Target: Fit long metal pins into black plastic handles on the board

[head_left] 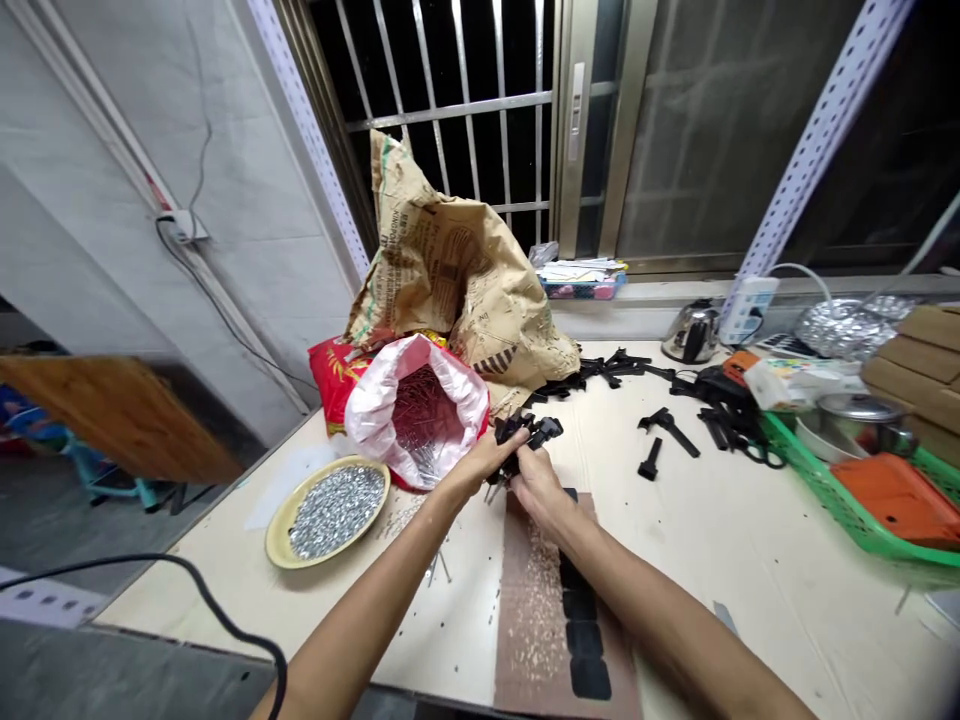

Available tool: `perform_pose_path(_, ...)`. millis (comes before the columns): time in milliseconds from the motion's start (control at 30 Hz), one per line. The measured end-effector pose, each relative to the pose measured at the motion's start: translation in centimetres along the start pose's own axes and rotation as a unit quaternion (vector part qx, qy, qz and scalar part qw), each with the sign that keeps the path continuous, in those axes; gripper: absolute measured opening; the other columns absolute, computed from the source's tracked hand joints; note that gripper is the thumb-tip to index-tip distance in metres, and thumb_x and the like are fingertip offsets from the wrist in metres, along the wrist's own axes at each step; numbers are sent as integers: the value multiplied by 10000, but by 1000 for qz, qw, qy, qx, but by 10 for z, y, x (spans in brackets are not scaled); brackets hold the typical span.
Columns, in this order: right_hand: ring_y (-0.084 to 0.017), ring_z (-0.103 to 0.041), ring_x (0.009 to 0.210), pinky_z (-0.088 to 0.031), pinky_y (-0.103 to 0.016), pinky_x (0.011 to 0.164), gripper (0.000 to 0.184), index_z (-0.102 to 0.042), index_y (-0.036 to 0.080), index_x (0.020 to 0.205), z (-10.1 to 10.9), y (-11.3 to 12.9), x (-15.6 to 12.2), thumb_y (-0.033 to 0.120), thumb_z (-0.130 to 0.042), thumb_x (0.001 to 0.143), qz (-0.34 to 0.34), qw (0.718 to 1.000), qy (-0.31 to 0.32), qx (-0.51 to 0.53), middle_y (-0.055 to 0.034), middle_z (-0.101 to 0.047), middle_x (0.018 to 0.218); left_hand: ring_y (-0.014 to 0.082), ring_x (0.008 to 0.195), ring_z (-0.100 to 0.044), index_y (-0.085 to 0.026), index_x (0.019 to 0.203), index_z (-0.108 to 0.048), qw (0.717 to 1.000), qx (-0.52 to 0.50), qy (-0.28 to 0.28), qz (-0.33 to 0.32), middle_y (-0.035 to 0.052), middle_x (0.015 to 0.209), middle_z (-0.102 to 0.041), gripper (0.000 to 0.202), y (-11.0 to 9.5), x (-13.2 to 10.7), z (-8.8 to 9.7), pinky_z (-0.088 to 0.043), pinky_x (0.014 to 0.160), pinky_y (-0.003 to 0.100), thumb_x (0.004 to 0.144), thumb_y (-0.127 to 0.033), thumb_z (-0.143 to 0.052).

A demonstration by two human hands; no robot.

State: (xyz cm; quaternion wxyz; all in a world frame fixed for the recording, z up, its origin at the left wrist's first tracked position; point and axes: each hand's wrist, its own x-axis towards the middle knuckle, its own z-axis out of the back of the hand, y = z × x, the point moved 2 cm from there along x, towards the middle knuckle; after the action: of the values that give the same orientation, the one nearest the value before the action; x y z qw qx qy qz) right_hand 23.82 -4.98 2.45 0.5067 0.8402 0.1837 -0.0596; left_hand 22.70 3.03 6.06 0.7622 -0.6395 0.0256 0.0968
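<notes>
My left hand (487, 460) and my right hand (537, 482) meet near the middle of the table. Both are closed around a cluster of black plastic parts (546, 430), with thin metal screws poking out below. Just left of them, a white-lined red bag (360, 420) gapes open, full of long screws (420, 410). A yellow dish (279, 540) heaped with small silvery metal pieces (337, 510) stands farther left. Under my right forearm lies a brown board (517, 600) strewn with tiny pale bits, with a row of black pads (589, 675) along it.
A crumpled brown paper sack (517, 310) rises behind the bag. More black parts (615, 368) are piled at the back, and two loose ones (651, 458) lie to the right. A green basket (810, 490), a kettle (691, 335) and cardboard boxes (919, 360) occupy the right side.
</notes>
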Motion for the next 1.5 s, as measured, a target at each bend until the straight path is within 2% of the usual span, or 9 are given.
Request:
perform_pose_path(267,-75,-459,362,-289,-135,283,246,-570,118,756,55,17,42,341,-549,857,-182,982,8,-57,-12,-564,531,103,423,-488,-169,878,-574,989,117,95,14,-11,588,-567,491,8,49,-26,-285,325,175,697,-626,-585)
perform_pose_path(400,-101,-562,476,-460,-166,360,162,-549,121,854,76,25,55,281,-576,855,-257,966,36,-12,-29,-591,654,88,371,-407,-162,782,-568,982,168,87,-17,-41,504,-493,486,18,70,-43,-259,321,192,706,-643,-556)
perform_pose_path(533,-147,-657,741,-584,-232,580,267,-477,137,1029,98,38,56,323,-583,870,-264,962,32,62,-70,-591,874,118,437,-472,-159,818,-596,973,213,50,-71,-13,574,-559,483,27,90,-58,-346,399,224,773,-624,-476)
perform_pose_path(667,-247,-641,981,-596,-304,687,484,-365,126,1164,137,51,42,409,-601,849,-255,962,6,99,-183,-518,1111,201,728,-607,-149,924,-647,957,261,12,-128,56,799,-669,427,38,96,-50,-448,646,276,804,-534,-508)
perform_pose_path(867,-210,-686,829,-591,-310,711,287,-493,146,1021,190,57,8,181,-667,795,-209,978,5,29,-117,-612,966,262,944,-590,-291,1302,-498,914,363,22,-178,73,1008,-629,546,55,80,-41,-422,835,363,789,-444,-604)
perform_pose_path(1133,-102,-640,646,-528,-212,557,246,-547,161,1032,179,71,-22,263,-623,821,-80,980,10,-184,-30,-599,888,306,1128,-440,-252,1019,-686,919,329,-52,-212,108,1176,-529,363,33,76,-41,-371,937,447,706,-435,-698)
perform_pose_path(1267,-118,-636,713,-506,-224,605,307,-573,165,1052,159,94,-38,364,-603,820,36,961,35,-274,-36,-596,926,185,721,-574,-160,981,-660,946,232,-104,-204,57,799,-584,457,12,64,-24,-489,659,318,785,-557,-545)
perform_pose_path(1367,-137,-634,732,-505,-259,648,379,-573,168,1076,144,103,-52,436,-591,809,89,950,64,-293,-44,-608,932,105,450,-466,-122,887,-616,957,156,-160,-188,-12,576,-492,557,2,36,-10,-421,449,236,835,-623,-379)
perform_pose_path(1500,-155,-627,720,-503,-297,673,410,-593,166,1053,130,100,-70,486,-586,797,115,935,101,-319,-52,-622,902,62,357,-309,-168,668,-516,945,68,-266,-178,-74,454,-336,549,-3,-20,13,-303,367,200,806,-675,-359)
